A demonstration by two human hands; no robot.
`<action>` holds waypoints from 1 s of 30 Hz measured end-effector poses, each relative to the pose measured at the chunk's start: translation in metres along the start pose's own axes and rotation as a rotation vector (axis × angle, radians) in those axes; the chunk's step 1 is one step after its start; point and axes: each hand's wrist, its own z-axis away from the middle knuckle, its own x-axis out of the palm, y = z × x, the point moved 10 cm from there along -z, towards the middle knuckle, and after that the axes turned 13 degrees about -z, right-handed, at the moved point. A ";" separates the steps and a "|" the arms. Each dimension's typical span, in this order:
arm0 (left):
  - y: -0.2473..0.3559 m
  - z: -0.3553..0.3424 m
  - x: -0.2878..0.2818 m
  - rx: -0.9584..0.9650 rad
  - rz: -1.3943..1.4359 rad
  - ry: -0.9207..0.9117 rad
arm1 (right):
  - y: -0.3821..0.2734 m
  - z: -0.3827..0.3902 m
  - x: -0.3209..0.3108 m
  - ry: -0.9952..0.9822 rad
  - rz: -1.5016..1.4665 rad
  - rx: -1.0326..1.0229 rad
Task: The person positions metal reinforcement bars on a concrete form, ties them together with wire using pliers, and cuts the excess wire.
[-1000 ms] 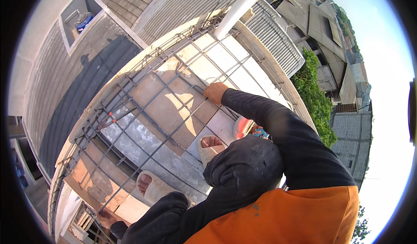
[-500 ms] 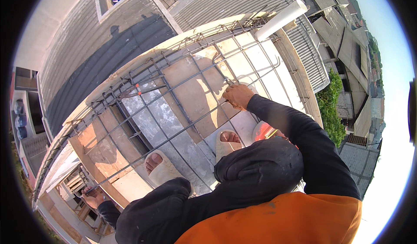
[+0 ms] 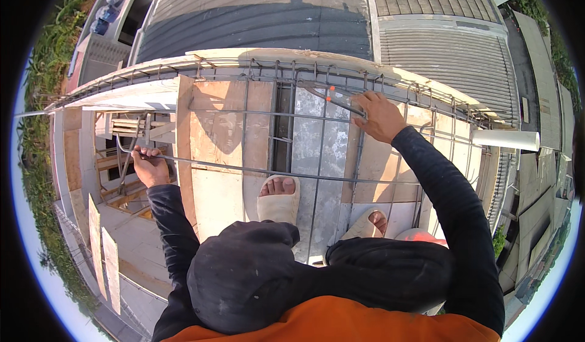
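My left hand (image 3: 152,166) is closed around the hooked end of a long steel bar (image 3: 256,170), which runs to the right over the rebar grid. At the far middle, a pair of dark pincers (image 3: 342,102) with orange marks lies over the bars. My right hand (image 3: 379,115) is at its handle ends, with fingers and thumb closed about them; the exact grip is partly hidden. Below the grid are plywood boards (image 3: 222,129) and a stained grey panel (image 3: 314,141). My sandalled feet stand among the bars.
A rebar cage (image 3: 256,71) runs along the far edge beside a timber board (image 3: 286,54). A white pipe (image 3: 507,140) projects at the right. The platform drops off at the left, above timber framing (image 3: 125,193). Corrugated roofs (image 3: 256,19) lie beyond.
My view has turned left. My right hand has moved from the bars on the right to the pincers. My left hand, low at the left before, now shows fully on the hooked bar.
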 end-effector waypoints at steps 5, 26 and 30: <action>0.000 0.029 0.053 0.010 0.110 0.006 | 0.006 -0.053 0.032 -0.079 0.187 0.187; 0.169 0.097 0.278 -0.080 0.280 -0.629 | -0.007 0.054 -0.105 -0.173 -0.897 0.471; 0.260 0.173 0.364 -0.173 0.413 -0.852 | -0.070 0.139 -0.160 -0.075 -0.840 0.426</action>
